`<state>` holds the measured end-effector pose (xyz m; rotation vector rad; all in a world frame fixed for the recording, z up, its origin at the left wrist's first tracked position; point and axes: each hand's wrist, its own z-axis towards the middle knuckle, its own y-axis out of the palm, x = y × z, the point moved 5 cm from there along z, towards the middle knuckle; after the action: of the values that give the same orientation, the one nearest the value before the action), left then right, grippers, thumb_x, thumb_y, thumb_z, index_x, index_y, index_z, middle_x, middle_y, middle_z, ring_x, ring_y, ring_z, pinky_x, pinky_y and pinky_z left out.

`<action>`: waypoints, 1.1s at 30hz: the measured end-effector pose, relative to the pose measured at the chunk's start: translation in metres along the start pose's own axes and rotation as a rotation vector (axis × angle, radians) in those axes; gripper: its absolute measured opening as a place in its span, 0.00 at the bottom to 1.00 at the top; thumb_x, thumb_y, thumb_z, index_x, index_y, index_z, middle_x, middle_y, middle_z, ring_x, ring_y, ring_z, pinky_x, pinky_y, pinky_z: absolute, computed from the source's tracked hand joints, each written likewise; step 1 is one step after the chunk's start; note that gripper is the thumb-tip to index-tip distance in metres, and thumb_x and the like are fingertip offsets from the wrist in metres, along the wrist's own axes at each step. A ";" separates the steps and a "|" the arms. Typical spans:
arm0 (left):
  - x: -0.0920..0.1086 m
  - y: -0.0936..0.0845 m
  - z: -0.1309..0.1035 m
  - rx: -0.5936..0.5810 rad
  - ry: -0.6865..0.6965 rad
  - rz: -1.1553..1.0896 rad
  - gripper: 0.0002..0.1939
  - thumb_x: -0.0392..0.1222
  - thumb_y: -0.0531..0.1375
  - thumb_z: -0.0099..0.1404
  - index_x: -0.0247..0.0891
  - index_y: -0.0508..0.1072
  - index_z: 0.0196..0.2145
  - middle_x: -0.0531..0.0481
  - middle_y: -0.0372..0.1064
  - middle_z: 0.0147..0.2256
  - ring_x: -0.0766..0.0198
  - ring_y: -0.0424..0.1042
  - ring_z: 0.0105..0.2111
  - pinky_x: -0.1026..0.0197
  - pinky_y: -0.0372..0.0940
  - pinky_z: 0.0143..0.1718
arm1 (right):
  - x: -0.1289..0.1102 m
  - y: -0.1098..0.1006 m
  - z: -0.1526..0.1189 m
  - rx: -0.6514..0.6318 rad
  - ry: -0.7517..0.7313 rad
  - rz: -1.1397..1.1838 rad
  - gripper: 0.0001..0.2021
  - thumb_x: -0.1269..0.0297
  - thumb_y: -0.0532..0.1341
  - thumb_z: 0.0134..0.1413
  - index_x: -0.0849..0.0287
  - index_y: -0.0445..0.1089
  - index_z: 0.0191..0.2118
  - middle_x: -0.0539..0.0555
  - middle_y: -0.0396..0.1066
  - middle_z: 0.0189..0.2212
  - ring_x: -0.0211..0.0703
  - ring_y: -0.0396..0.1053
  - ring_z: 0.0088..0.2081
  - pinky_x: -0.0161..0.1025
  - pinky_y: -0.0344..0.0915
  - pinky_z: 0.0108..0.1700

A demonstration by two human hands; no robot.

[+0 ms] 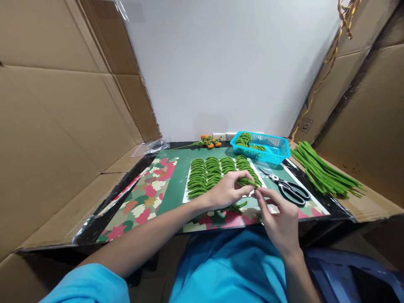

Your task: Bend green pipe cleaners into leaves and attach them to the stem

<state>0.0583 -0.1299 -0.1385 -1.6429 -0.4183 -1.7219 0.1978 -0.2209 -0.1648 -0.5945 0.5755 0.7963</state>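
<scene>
My left hand (227,189) is closed around a green fuzzy leaf-shaped piece (245,182), which looks made of chenille stem. Thumb and forefinger of my right hand (279,213) pinch together at its right end; the tip there is too small to make out clearly. Just behind my hands, several similar curved green pieces (197,177) lie in columns on a white sheet (186,194). Beneath my left hand, another few green pieces (237,207) rest near the table's front edge, partly hidden.
Black-handled scissors (292,191) lie right of the sheet. A blue plastic basket (277,149) with green pieces stands behind. A bundle of green chenille stems (325,170) lies far right. An orange-flowered stem (211,142) lies at the back. Cardboard walls (57,105) flank the table.
</scene>
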 end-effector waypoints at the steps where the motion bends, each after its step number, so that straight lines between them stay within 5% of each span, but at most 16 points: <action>1: 0.000 0.000 0.000 -0.007 -0.023 -0.038 0.21 0.57 0.68 0.67 0.36 0.71 0.42 0.58 0.64 0.22 0.72 0.57 0.17 0.67 0.51 0.19 | -0.001 -0.002 0.001 -0.018 -0.032 -0.009 0.06 0.63 0.64 0.69 0.56 0.79 0.44 0.54 0.83 0.38 0.43 0.80 0.32 0.37 0.77 0.35; 6: 0.000 0.003 0.001 -0.087 -0.093 -0.190 0.23 0.57 0.72 0.62 0.34 0.73 0.38 0.58 0.65 0.19 0.73 0.57 0.15 0.68 0.51 0.18 | 0.000 -0.008 0.005 -0.054 -0.128 0.000 0.05 0.66 0.63 0.70 0.54 0.78 0.45 0.53 0.82 0.39 0.43 0.80 0.33 0.36 0.76 0.34; 12: 0.002 0.004 0.000 -0.147 -0.137 -0.229 0.22 0.56 0.72 0.63 0.32 0.75 0.38 0.57 0.65 0.20 0.73 0.57 0.16 0.68 0.48 0.16 | -0.003 -0.007 0.001 -0.049 -0.323 -0.100 0.10 0.72 0.61 0.70 0.53 0.77 0.50 0.55 0.82 0.42 0.47 0.82 0.41 0.42 0.79 0.45; 20: -0.002 0.007 -0.006 -0.295 -0.269 -0.442 0.17 0.49 0.72 0.64 0.33 0.74 0.36 0.57 0.62 0.22 0.75 0.57 0.17 0.68 0.44 0.17 | -0.004 -0.003 -0.005 0.018 -0.537 -0.140 0.20 0.80 0.62 0.64 0.54 0.74 0.57 0.57 0.80 0.37 0.46 0.79 0.35 0.42 0.77 0.39; 25: -0.004 0.009 -0.006 -0.294 -0.335 -0.498 0.17 0.48 0.73 0.62 0.33 0.73 0.35 0.57 0.63 0.22 0.75 0.59 0.17 0.69 0.46 0.17 | -0.005 -0.004 0.000 0.004 -0.548 -0.095 0.20 0.79 0.63 0.63 0.52 0.74 0.55 0.55 0.79 0.35 0.45 0.77 0.33 0.42 0.76 0.36; 33: -0.008 0.011 -0.001 -0.209 -0.247 -0.458 0.18 0.51 0.73 0.62 0.35 0.72 0.37 0.57 0.65 0.22 0.72 0.62 0.16 0.69 0.52 0.16 | -0.005 -0.004 0.002 0.056 -0.505 -0.110 0.14 0.77 0.63 0.65 0.53 0.77 0.50 0.54 0.79 0.34 0.43 0.76 0.31 0.40 0.75 0.36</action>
<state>0.0650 -0.1361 -0.1487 -2.0391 -0.8067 -1.9444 0.1984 -0.2243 -0.1585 -0.3490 0.1000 0.7868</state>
